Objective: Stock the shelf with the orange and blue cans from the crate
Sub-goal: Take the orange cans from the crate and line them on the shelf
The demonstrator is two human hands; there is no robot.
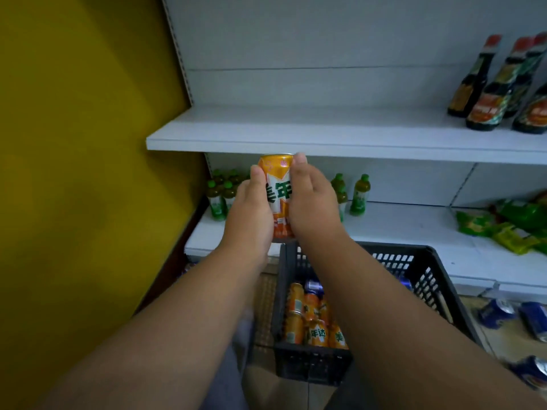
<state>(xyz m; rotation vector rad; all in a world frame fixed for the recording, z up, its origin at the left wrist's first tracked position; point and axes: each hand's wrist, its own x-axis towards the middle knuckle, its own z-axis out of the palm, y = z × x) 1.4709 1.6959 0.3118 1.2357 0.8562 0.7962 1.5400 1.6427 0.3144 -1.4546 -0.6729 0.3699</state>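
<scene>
I hold one orange can [277,190] upright between both hands, just below the front edge of the white shelf [310,131]. My left hand [251,214] grips its left side and my right hand [313,202] grips its right side, thumbs up near the can's top. Below my arms a black plastic crate [426,279] holds several orange cans [313,321] and a blue can [313,286]. My right forearm hides part of the crate's inside.
Dark sauce bottles [485,84] stand at the shelf's right end. The lower shelf carries green-capped drink bottles [359,195] and green snack packets [503,226]. Blue cans [497,313] lie on the floor at right. A yellow wall [74,173] closes the left side.
</scene>
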